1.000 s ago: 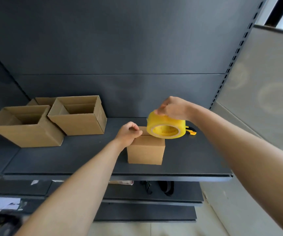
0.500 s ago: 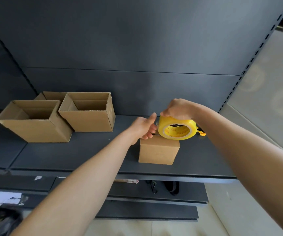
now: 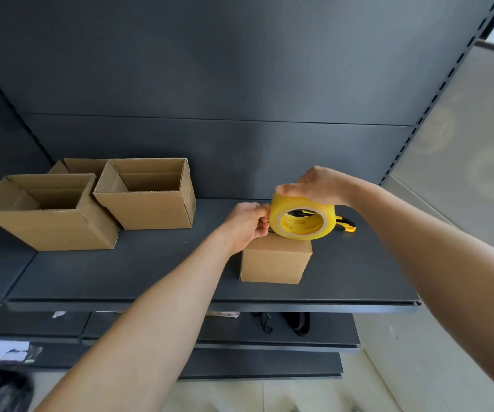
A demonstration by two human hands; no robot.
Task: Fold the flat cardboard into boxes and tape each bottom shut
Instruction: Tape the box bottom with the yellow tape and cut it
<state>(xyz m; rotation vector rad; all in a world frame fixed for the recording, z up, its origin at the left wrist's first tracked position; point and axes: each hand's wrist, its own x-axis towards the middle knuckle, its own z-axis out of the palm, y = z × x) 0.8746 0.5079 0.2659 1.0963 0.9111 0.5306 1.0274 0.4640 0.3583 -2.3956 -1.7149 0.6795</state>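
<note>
A small closed cardboard box (image 3: 275, 261) stands on the dark shelf (image 3: 150, 272), a little right of centre. Just above its top my right hand (image 3: 318, 185) grips a yellow tape roll (image 3: 302, 217) from above. My left hand (image 3: 247, 223) is at the roll's left edge, thumb and fingers pinched together on the tape there. The loose tape end itself is too small to make out. The box top is partly hidden by the roll and my left hand.
Three open-topped cardboard boxes stand at the shelf's left: one at the front (image 3: 49, 212), one beside it (image 3: 150, 194), one behind (image 3: 82, 165). A yellow and black cutter (image 3: 345, 225) lies behind the roll. Lower shelves and a tiled floor sit below.
My left hand left the box top, opened, and now pinches at the roll's left edge. My right hand has kept the roll just above the box. The view shifted slightly.
</note>
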